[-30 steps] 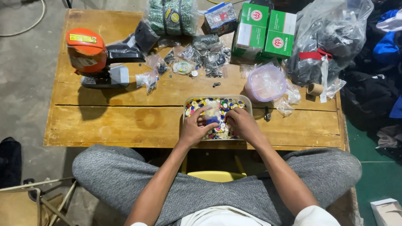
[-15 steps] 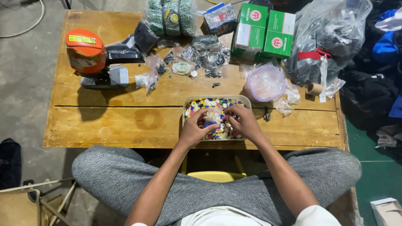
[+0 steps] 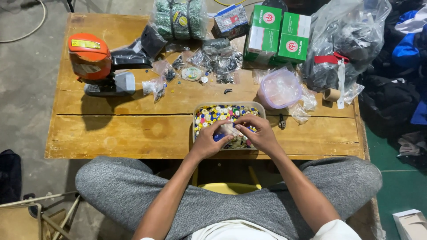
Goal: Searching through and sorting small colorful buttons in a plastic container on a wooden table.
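A clear rectangular tray (image 3: 195, 116) full of several small colourful buttons stands at the near edge of the wooden table (image 3: 124, 133). Both hands rest over its near half. My left hand (image 3: 209, 141) pinches something small, and I cannot tell what it is. My right hand (image 3: 258, 133) reaches across with fingertips meeting the left ones over a small clear plastic bag (image 3: 229, 130). The buttons under my palms are hidden.
An orange and black press machine (image 3: 95, 64) sits at the far left. Small clear bags of parts (image 3: 213, 60), a green cord bundle (image 3: 180, 18), two green boxes (image 3: 278, 35), a round lidded tub (image 3: 280, 88), a large plastic bag (image 3: 344, 42) and a tape roll (image 3: 331, 94) crowd the far side.
Both hands have shifted slightly toward the tray's near edge, and their fingertips have come together over the small clear bag. Nothing else on the table moved.
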